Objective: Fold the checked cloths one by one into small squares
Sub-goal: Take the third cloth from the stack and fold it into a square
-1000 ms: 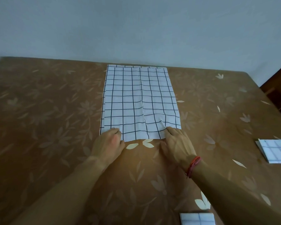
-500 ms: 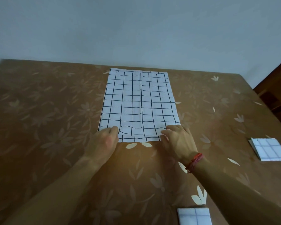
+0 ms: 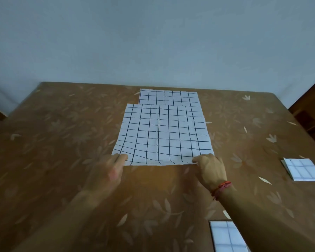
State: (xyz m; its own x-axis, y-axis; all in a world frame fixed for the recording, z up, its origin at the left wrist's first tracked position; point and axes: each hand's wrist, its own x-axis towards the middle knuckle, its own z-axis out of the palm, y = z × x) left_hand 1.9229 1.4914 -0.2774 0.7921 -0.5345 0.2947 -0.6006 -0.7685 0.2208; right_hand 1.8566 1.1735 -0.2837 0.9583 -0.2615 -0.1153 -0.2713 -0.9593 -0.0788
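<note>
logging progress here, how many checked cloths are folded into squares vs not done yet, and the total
folded small: 2 (folded square at the right, folded square at the near edge)
not done: 1 (large checked cloth, held by left hand and right hand)
total: 3

1. One open checked cloth (image 3: 162,131) is showing.
2. Two folded squares are sitting aside, one at the right (image 3: 302,169), one at the near edge (image 3: 225,237).
3. Two hands are showing: the left hand (image 3: 109,171) and the right hand (image 3: 210,170).
4. One red wrist thread (image 3: 221,188) is showing.
5. One table (image 3: 62,142) is carrying everything.
</note>
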